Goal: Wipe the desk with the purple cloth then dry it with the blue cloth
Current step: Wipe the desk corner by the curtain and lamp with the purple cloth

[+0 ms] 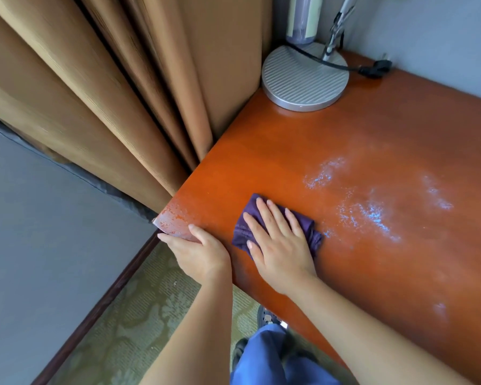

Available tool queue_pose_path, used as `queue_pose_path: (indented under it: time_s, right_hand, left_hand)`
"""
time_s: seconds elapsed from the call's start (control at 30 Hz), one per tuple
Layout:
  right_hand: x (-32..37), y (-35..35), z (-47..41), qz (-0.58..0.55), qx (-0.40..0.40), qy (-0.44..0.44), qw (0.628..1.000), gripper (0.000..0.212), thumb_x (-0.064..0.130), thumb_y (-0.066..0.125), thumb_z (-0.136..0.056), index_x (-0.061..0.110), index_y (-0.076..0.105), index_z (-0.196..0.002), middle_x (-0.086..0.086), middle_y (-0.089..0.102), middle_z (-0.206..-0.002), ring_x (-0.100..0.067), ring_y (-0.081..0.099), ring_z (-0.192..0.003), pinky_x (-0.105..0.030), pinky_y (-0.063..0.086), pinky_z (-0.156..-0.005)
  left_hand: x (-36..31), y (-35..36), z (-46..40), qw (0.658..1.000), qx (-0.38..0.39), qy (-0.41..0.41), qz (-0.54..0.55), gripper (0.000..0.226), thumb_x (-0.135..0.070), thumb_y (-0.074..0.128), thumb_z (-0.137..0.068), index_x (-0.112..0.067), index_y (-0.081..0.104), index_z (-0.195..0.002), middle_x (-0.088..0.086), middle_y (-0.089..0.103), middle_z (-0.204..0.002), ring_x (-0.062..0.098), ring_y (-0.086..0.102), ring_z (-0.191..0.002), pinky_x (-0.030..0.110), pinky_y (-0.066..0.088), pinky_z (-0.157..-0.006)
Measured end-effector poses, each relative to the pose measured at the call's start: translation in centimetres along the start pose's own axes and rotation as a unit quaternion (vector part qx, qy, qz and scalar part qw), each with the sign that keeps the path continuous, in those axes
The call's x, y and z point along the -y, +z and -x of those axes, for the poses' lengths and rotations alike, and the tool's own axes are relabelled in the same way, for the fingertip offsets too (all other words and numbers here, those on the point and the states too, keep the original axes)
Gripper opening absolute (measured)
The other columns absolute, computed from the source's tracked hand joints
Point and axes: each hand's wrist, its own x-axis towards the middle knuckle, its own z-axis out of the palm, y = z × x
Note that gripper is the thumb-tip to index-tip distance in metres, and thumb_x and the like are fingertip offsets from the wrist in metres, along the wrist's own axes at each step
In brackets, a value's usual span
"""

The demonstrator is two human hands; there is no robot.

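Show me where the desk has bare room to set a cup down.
Bare wood lies between the lamp base and the purple cloth, and along the wall side right of the plug. The back left corner is crowded by the lamp base and its cord. The right hand presses the cloth; the left hand holds the desk corner.

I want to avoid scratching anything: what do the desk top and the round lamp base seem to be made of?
Desk: apparently wood or veneer under glossy reddish varnish; it mirrors light, and the finish is flaking at the near corner. Lamp base: likely matte silver metal or plastic, ribbed on top.
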Motion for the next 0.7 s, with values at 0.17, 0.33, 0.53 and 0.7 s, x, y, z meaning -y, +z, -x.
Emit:
queue_pose_path:
  time_s: [0.17,0.33,0.53,0.7]
  right_hand:
    - [-0.2,-0.2,0.7,-0.002,0.006,-0.002,1.0,0.052,0.039,0.035,-0.093,0.022,0.048,-0.141,-0.009,0.039,-0.151,-0.026,0.037,-0.139,-0.044,0.023,-0.112]
    - [-2.1,-0.2,-3.3,0.001,-0.009,0.033,0.999,0.053,0.039,0.035,-0.091,0.02,0.053,-0.138,-0.009,0.042,-0.149,-0.028,0.042,-0.135,-0.045,0.027,-0.111]
    - [-1.8,-0.1,-3.5,0.02,-0.016,0.063,0.998,0.054,0.038,0.031,-0.093,0.017,0.051,-0.139,-0.012,0.041,-0.149,-0.03,0.041,-0.136,-0.047,0.033,-0.109]
    - [-1.2,0.2,-1.3,0.013,-0.018,0.069,0.997,0.054,0.039,0.033,-0.093,0.018,0.049,-0.14,-0.011,0.038,-0.151,-0.029,0.038,-0.138,-0.045,0.026,-0.112]
  left_hand:
    - [-0.6,0.0,0.5,0.99,-0.029,0.062,-0.125,0.063,-0.031,0.038,-0.097,-0.005,0.017,-0.151,0.017,0.025,-0.154,0.033,0.029,-0.139,0.055,0.02,-0.112]
    - [-0.1,0.6,0.1,0.96,-0.028,0.191,-0.201,0.059,-0.032,0.024,-0.092,-0.006,0.041,-0.142,0.021,0.038,-0.146,0.042,0.036,-0.133,0.063,0.025,-0.106]
    - [0.1,0.7,-0.2,0.925,0.01,0.295,-0.238,0.053,-0.024,0.029,-0.088,-0.006,0.052,-0.133,0.02,0.048,-0.139,0.039,0.04,-0.132,0.058,0.027,-0.108]
    - [-0.1,0.5,-0.2,0.907,0.019,0.345,-0.239,0.046,-0.022,0.03,-0.089,-0.004,0.062,-0.117,0.017,0.057,-0.129,0.038,0.047,-0.126,0.056,0.032,-0.106]
